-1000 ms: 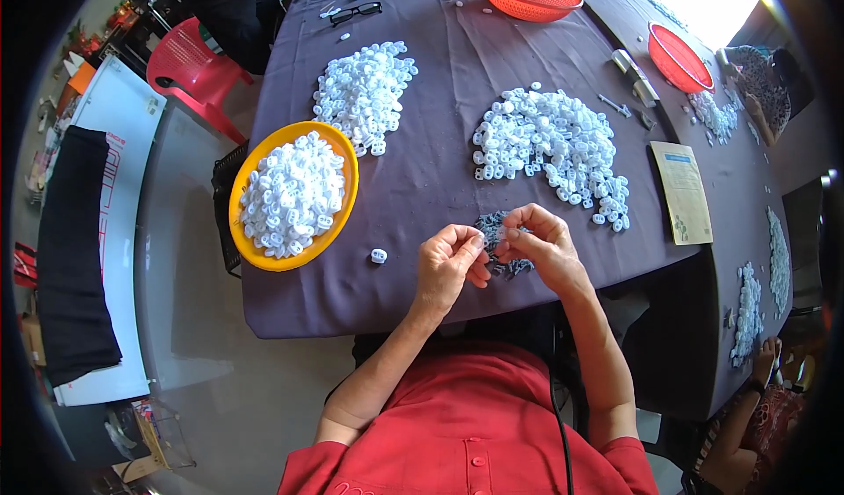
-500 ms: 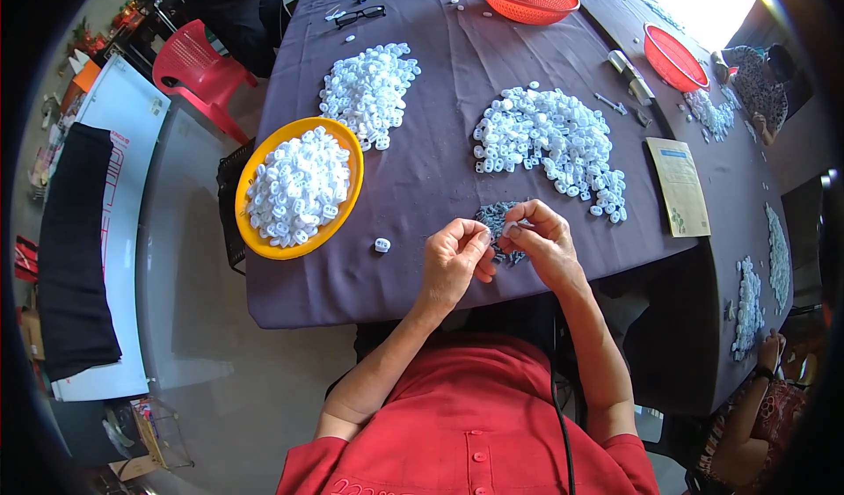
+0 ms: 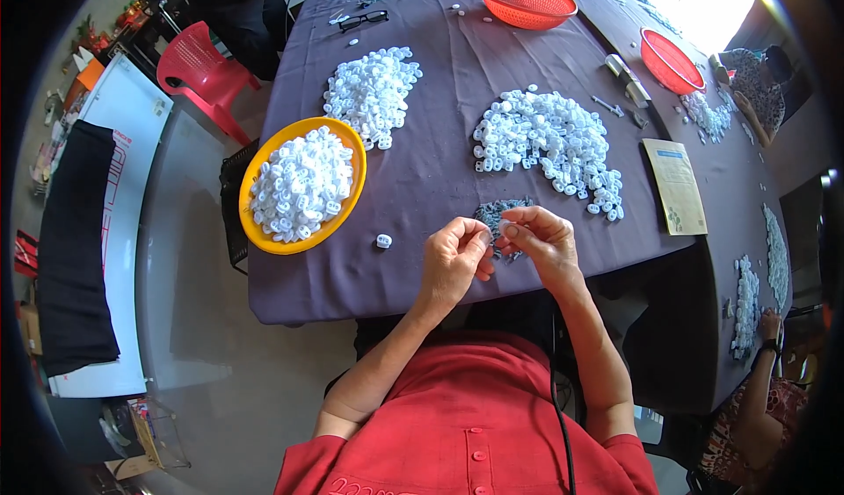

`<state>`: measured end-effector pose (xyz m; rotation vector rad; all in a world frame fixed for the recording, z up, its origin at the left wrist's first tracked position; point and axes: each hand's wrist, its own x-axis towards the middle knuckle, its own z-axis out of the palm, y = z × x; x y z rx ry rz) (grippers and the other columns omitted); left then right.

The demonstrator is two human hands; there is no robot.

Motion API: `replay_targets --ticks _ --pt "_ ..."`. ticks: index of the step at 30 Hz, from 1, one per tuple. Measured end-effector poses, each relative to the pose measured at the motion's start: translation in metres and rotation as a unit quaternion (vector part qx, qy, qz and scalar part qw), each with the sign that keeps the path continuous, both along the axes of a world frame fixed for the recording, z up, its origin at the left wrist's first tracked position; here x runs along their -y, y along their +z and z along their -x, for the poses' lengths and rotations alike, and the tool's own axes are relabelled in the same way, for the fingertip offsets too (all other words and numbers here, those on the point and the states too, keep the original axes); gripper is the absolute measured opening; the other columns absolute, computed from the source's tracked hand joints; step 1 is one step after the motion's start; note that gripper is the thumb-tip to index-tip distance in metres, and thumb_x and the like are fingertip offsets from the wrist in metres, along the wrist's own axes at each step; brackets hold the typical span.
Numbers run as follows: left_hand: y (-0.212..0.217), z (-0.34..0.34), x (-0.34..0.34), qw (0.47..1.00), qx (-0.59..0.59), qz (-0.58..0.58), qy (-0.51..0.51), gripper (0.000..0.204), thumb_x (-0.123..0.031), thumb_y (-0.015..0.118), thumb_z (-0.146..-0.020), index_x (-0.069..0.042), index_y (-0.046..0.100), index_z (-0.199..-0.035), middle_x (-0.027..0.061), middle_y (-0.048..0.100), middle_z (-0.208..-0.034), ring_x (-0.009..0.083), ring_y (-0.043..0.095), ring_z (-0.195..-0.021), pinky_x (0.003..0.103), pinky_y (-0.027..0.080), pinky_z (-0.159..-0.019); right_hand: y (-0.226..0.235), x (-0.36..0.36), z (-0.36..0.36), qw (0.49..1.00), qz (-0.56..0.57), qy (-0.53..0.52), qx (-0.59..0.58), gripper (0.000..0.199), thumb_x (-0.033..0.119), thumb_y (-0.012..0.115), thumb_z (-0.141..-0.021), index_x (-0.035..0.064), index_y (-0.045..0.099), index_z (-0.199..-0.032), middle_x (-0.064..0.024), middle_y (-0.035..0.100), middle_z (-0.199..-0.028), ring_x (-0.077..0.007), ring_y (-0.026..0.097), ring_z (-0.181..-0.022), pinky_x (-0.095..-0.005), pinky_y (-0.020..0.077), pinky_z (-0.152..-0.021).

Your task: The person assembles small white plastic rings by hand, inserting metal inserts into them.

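Centrally, low frame: left hand (image 3: 453, 262) and right hand (image 3: 541, 242) both pinch one small white plastic piece (image 3: 494, 229) above grey pile (image 3: 501, 216) on purple-clothed table (image 3: 440, 170). Best keep fingertips tight, piece steady.

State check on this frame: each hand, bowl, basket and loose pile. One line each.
left hand: fingertips pinched together
right hand: fingertips pinched, meeting the left
yellow bowl: full of white pieces
orange basket: looks empty
single white piece: loose on cloth
glasses: unfolded, lying flat
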<state>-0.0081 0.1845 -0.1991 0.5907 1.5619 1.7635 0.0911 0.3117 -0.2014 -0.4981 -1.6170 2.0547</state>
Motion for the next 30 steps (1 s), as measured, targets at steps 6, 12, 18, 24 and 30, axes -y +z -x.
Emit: replay_targets --ticks 6,12,18,24,30 --pt "-0.0007 -0.0004 0.0009 1.0 -0.022 0.006 0.002 0.012 -0.012 0.057 -0.091 -0.001 0.06 -0.09 0.0049 0.061 -0.07 0.0102 0.058 -0.052 0.022 0.048 -0.045 -0.0003 0.0008 -0.0001 1.0 -0.014 0.005 0.016 0.016 0.001 0.062 -0.086 0.0005 0.065 -0.101 -0.0047 0.067 -0.084 -0.011 0.065 -0.073 -0.0247 0.0543 -0.065" --pt "0.0018 0.0 0.0011 0.999 -0.031 0.018 0.001 0.011 -0.011 0.056 -0.091 -0.001 0.059 -0.09 0.004 0.06 -0.069 0.009 0.057 -0.052 0.022 0.047 -0.045 -0.0007 0.0007 0.0012 1.0 -0.008 0.004 0.013 0.016 0.001 0.062 -0.086 0.0005 0.065 -0.101 -0.0048 0.067 -0.083 -0.0113 0.065 -0.072 -0.025 0.0546 -0.064" --pt "0.0008 0.001 0.0014 0.999 -0.042 0.023 0.001 0.011 -0.011 0.056 -0.091 -0.001 0.06 -0.091 0.0035 0.06 -0.069 0.0077 0.055 -0.051 0.021 0.045 -0.044 -0.0038 0.0005 0.0025 1.0 0.0 0.006 0.017 0.016 0.001 0.062 -0.086 0.0001 0.065 -0.101 -0.0049 0.067 -0.084 -0.0119 0.065 -0.072 -0.0254 0.0548 -0.064" --pt "0.0014 -0.0005 0.002 0.995 -0.087 0.04 0.013 0.009 -0.008 0.056 -0.089 -0.001 0.06 -0.089 0.0022 0.06 -0.067 0.0057 0.054 -0.051 0.02 0.043 -0.045 -0.0044 0.0009 0.0032 1.0 0.01 0.007 0.027 0.016 0.002 0.062 -0.086 -0.0007 0.065 -0.101 -0.0052 0.067 -0.084 -0.013 0.066 -0.072 -0.0258 0.0553 -0.063" --pt "-0.0013 0.0013 0.0016 0.997 -0.061 0.035 0.004 0.01 -0.011 0.056 -0.091 -0.002 0.061 -0.09 0.0021 0.06 -0.068 0.0051 0.053 -0.05 0.019 0.041 -0.043 -0.0083 -0.0002 0.004 1.0 0.009 0.007 0.014 0.015 0.001 0.063 -0.085 -0.001 0.065 -0.1 -0.0065 0.067 -0.084 -0.0137 0.066 -0.072 -0.0257 0.0559 -0.062"
